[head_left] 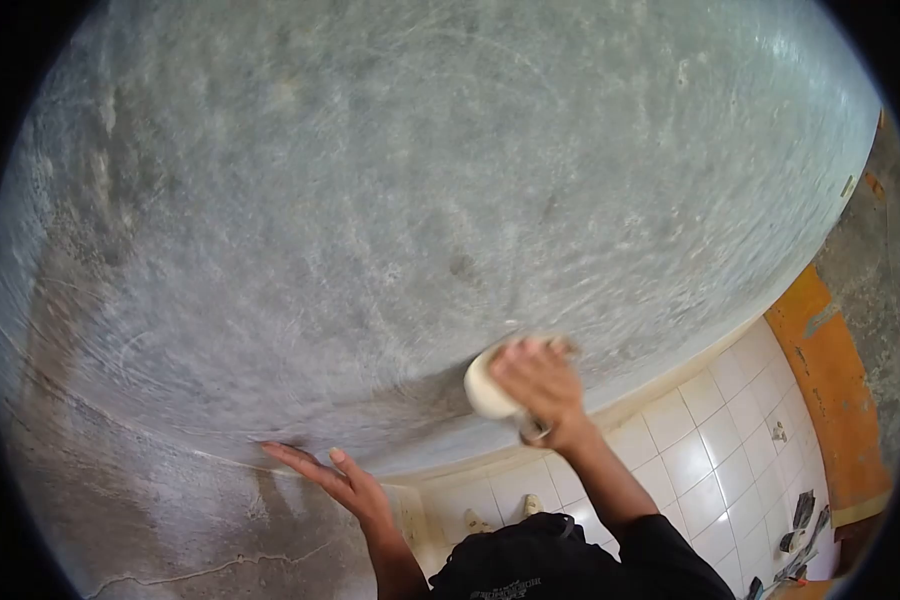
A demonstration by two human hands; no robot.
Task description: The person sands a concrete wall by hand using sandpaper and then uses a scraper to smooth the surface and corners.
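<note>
My right hand (pixel 540 378) is pressed over a cream-coloured rounded pad (pixel 487 388), which lies against the grey wall (pixel 390 220). Motion blurs the fingers and the pad, and its exact kind does not show. A small ring-like edge (pixel 536 434) shows under the wrist. To the lower left, my left hand (pixel 340 484) touches the wall near its corner, fingers stretched out and thumb apart, with nothing in it. The wall surface is patchy and marked with curved scratches and darker stains.
White floor tiles (pixel 686 462) run along the wall's foot, with my feet (pixel 532 505) on them. An orange sheet (pixel 838 385) lies to the right. Dark tools or scraps (pixel 802 535) sit at lower right. A cracked brown wall (pixel 200 535) adjoins at left.
</note>
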